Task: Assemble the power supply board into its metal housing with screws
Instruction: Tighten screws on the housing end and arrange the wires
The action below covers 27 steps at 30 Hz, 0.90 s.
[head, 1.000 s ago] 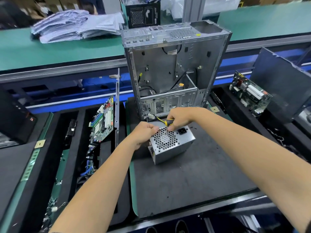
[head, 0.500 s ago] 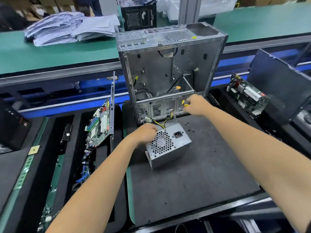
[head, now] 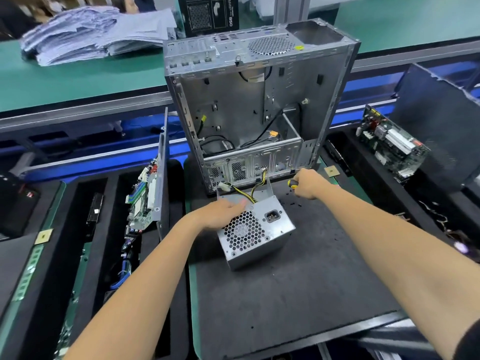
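Power supply housing (head: 255, 233) sits on the black mat (head: 298, 294), near-centre of the bench, just near of the open computer case (head: 259, 100). Its top is open at the far side; yellow and black wires (head: 250, 189) run out of it toward the case.

Your left hand (head: 223, 213) lies flat on the housing's far-left top edge, fingers straight, steadying it rather than gripping. Your right hand (head: 307, 184) is curled around a screwdriver (head: 293, 183), held to the right of the housing, near the case's bottom edge; only the yellow-and-black handle end shows.

Risks from here:
- Housing is held by a flat palm only. Driving a screw with pressure could make it slide or tip on the mat.
- Loose wires sit at the open edge; they could get pinched under a panel or board.
- Small dark specks (head: 298, 203) on the mat right of the housing are probably screws, easy to scatter with your right forearm.

Hard to make out:
- Screwdriver tip and shaft hidden by your hand.
- The board inside the housing is not visible, so seating cannot be judged.
- Which screws are already in: cannot tell.
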Available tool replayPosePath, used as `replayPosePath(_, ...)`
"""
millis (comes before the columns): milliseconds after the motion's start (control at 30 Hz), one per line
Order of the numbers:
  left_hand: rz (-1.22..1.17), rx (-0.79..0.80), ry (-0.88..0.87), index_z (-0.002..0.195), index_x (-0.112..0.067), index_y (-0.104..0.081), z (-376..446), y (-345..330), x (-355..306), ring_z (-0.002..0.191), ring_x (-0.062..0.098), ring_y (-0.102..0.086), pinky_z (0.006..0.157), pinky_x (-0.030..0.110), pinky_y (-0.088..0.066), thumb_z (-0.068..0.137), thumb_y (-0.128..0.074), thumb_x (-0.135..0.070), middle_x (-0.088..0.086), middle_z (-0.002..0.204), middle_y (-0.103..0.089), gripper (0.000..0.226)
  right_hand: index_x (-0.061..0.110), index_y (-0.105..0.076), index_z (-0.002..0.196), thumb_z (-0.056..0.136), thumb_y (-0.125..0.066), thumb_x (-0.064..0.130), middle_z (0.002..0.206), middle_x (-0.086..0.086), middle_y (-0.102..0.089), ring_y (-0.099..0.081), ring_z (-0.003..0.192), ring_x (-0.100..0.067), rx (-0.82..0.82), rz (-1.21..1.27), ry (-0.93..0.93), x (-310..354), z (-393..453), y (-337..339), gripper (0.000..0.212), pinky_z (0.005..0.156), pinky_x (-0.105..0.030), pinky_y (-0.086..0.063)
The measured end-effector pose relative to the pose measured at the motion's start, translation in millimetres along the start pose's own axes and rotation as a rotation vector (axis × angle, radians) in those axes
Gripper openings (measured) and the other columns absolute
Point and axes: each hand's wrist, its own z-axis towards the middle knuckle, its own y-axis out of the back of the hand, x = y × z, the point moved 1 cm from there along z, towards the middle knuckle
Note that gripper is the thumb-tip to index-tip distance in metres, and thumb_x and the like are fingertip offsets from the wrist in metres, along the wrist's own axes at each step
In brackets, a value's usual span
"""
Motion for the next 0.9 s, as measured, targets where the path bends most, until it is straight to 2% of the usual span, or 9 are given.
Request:
replayPosePath(67, -0.076, -0.022, 0.022, 0.122, -0.028, -0.059, 3, -2, 2, 0.11, 0.009, -0.051, 0.088, 0.025, -0.033, 0.087, -0.018, -0.076, -0.003, 0.123, -0.054, 0.072, 0.011, -0.034, 0.058, 0.093, -0.05, 0.012, 0.06, -0.007, -0.039, -0.039, 0.066, -0.025, 0.025, -0.008, 0.008, 1, 7, -4, 0.039, 0.059, -0.029, -0.033)
replayPosePath(167, -0.145, -0.05, 0.04, 0.12, -0.024, -0.062, 6, -3, 2, 0.106, 0.009, -0.05, 0.086, 0.022, -0.03, 0.09, -0.021, -0.072, 0.002, 0.128, -0.051, 0.07, 0.01, -0.036, 0.059, 0.091, -0.054, 0.011, 0.061, -0.006, -0.041, -0.042, 0.069, -0.025, 0.044, -0.031, 0.039, 5, 16, -11, 0.037, 0.061, -0.028, -0.034)
replayPosePath(233, -0.15, -0.046, 0.046, 0.129, -0.023, -0.057, 9, -4, 4, 0.12, 0.013, -0.05, 0.092, 0.023, -0.03, 0.09, -0.021, -0.072, 0.004, 0.14, -0.049, 0.072, 0.012, -0.037, 0.06, 0.089, -0.06, 0.014, 0.065, -0.005, -0.044, -0.045, 0.072, -0.025, 0.061, -0.038, 0.06, 9, 21, -14, 0.038, 0.063, -0.027, -0.036)
replayPosePath(267, -0.151, -0.045, 0.058, 0.14, -0.02, -0.048, 8, -4, 4, 0.133, 0.018, -0.042, 0.099, 0.026, -0.028, 0.091, -0.021, -0.072, 0.004, 0.149, -0.041, 0.077, 0.013, -0.038, 0.06, 0.088, -0.064, 0.018, 0.067, -0.005, -0.046, -0.047, 0.073, -0.025, 0.069, -0.047, 0.071, 11, 23, -16, 0.039, 0.064, -0.027, -0.037)
replayPosePath(333, -0.147, -0.052, 0.074, 0.148, -0.017, -0.035, 9, -3, 3, 0.142, 0.02, -0.03, 0.108, 0.031, -0.023, 0.09, -0.018, -0.072, 0.003, 0.156, -0.03, 0.082, 0.015, -0.039, 0.06, 0.085, -0.07, 0.026, 0.067, -0.004, -0.047, -0.049, 0.075, -0.026, 0.077, -0.045, 0.088, 15, 26, -20, 0.042, 0.066, -0.027, -0.039)
replayPosePath(500, -0.162, -0.06, 0.087, 0.146, -0.016, -0.038, 14, -4, 1, 0.14, 0.021, -0.033, 0.101, 0.029, -0.025, 0.09, -0.016, -0.073, 0.004, 0.155, -0.033, 0.084, 0.011, -0.043, 0.062, 0.083, -0.068, 0.019, 0.073, -0.008, -0.053, -0.054, 0.076, -0.029, 0.062, -0.06, 0.067, 19, 32, -32, 0.034, 0.064, -0.029, -0.041)
replayPosePath(633, -0.173, -0.051, 0.082, 0.145, -0.014, -0.04, 16, -4, 3, 0.141, 0.021, -0.032, 0.108, 0.032, -0.025, 0.089, -0.019, -0.074, 0.004, 0.155, -0.033, 0.084, 0.005, -0.05, 0.072, 0.086, -0.059, 0.01, 0.08, -0.012, -0.057, -0.057, 0.078, -0.032, 0.048, -0.074, 0.077, 20, 35, -35, 0.017, 0.063, -0.032, -0.043)
replayPosePath(767, -0.173, -0.056, 0.082, 0.144, -0.013, -0.042, 15, -3, 3, 0.139, 0.021, -0.036, 0.105, 0.031, -0.027, 0.088, -0.021, -0.075, 0.004, 0.153, -0.036, 0.086, 0.007, -0.048, 0.071, 0.085, -0.054, 0.007, 0.087, -0.015, -0.059, -0.054, 0.077, -0.031, 0.056, -0.105, 0.09, 20, 35, -39, 0.016, 0.064, -0.031, -0.042)
replayPosePath(900, -0.175, -0.067, 0.061, 0.141, -0.012, -0.047, 15, -4, 2, 0.136, 0.02, -0.04, 0.105, 0.03, -0.029, 0.088, -0.024, -0.073, 0.006, 0.15, -0.041, 0.084, 0.003, -0.058, 0.091, 0.087, -0.054, 0.008, 0.102, -0.017, -0.063, -0.057, 0.087, -0.033, 0.068, -0.092, 0.11, 15, 35, -40, 0.008, 0.068, -0.031, -0.043)
